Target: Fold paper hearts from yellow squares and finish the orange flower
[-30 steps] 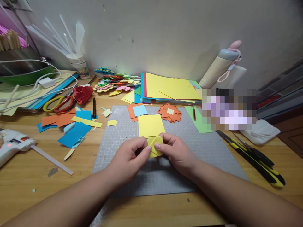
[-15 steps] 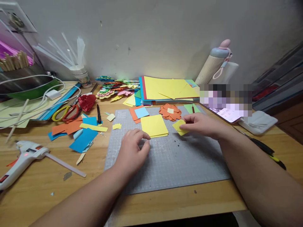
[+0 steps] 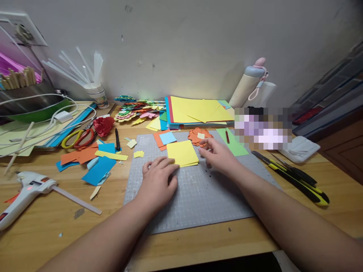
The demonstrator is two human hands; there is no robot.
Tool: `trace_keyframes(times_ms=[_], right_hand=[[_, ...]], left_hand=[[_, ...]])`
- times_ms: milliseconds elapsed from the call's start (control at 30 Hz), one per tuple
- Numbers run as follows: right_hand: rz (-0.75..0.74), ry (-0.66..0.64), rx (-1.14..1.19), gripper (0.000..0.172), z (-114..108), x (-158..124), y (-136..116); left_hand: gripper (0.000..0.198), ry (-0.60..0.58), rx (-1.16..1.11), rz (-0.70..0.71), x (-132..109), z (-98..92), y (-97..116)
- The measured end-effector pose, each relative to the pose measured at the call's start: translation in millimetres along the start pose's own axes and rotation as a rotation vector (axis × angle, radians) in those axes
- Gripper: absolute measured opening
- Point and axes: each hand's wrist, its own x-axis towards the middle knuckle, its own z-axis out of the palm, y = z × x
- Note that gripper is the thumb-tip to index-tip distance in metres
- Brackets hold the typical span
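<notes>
A small stack of yellow square papers (image 3: 182, 152) lies on the grey cutting mat (image 3: 198, 200). My left hand (image 3: 159, 179) rests at the stack's near left corner, fingers apart, with its fingertips touching the paper. At the right edge of the stack is my right hand (image 3: 218, 156), its fingers bent and apart, with nothing visible between them. Just behind that hand sits an orange paper flower (image 3: 195, 134) with a pale square at its middle, partly covered by the fingers. A light blue square (image 3: 168, 137) on orange paper lies behind the stack.
To the left are a glue gun (image 3: 34, 190), scissors (image 3: 81, 138), blue and orange scraps (image 3: 99, 168) and a black pen (image 3: 117, 139). Coloured sheets (image 3: 201, 109) are piled at the wall. A utility knife (image 3: 295, 179) and green paper (image 3: 236, 143) lie right.
My right hand has moved left to the stack's edge. The small yellow piece it held is out of sight. My left fingers have spread onto the stack's corner.
</notes>
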Motion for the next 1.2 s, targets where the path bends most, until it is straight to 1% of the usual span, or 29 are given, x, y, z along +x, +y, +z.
trace_keyframes(times_ms=[100, 167, 300, 333, 400, 467, 500, 633, 767, 867, 967, 1067, 1200], right_hand=[[0.019, -0.019, 0.074, 0.029, 15, -1, 1], [0.021, -0.013, 0.127, 0.03, 20, -2, 2], [0.018, -0.042, 0.236, 0.029, 27, -2, 1], [0.015, -0.027, 0.259, 0.028, 28, -1, 1], [0.002, 0.045, 0.298, 0.028, 29, 0, 2], [-0.011, 0.112, 0.34, 0.031, 29, 2, 3], [-0.013, 0.12, 0.365, 0.032, 29, 2, 3], [0.005, 0.086, 0.49, 0.031, 27, 0, -1], [0.01, 0.079, 0.609, 0.03, 27, -2, -5], [0.023, 0.024, 0.63, 0.029, 30, -2, -4], [0.034, -0.056, 0.6, 0.036, 34, -1, -2], [0.005, -0.063, 0.58, 0.046, 36, -1, -1], [-0.005, 0.0, 0.695, 0.044, 32, -2, -3]], left_hand=[[0.03, 0.004, 0.004, 0.009, 0, 0.0, 0], [0.03, 0.01, 0.001, 0.012, 0, -0.3, 0], [0.031, 0.008, -0.008, 0.009, 1, -0.5, 1], [0.031, 0.007, -0.009, 0.007, 1, -0.5, 0], [0.031, 0.006, -0.009, 0.001, 1, -0.5, 0], [0.031, 0.005, -0.008, -0.001, 1, -0.7, 0], [0.031, 0.005, -0.009, 0.001, 1, -0.8, -1], [0.028, 0.013, -0.028, 0.004, 1, -1.5, 0], [0.027, 0.01, -0.038, 0.0, 1, -2.3, 1], [0.026, 0.013, -0.034, 0.001, 2, -2.2, 1], [0.024, 0.01, -0.037, 0.001, 1, -1.6, 1], [0.028, 0.06, -0.051, -0.036, 2, -1.9, 1], [0.046, 0.19, -0.119, -0.155, 3, -4.2, 0]])
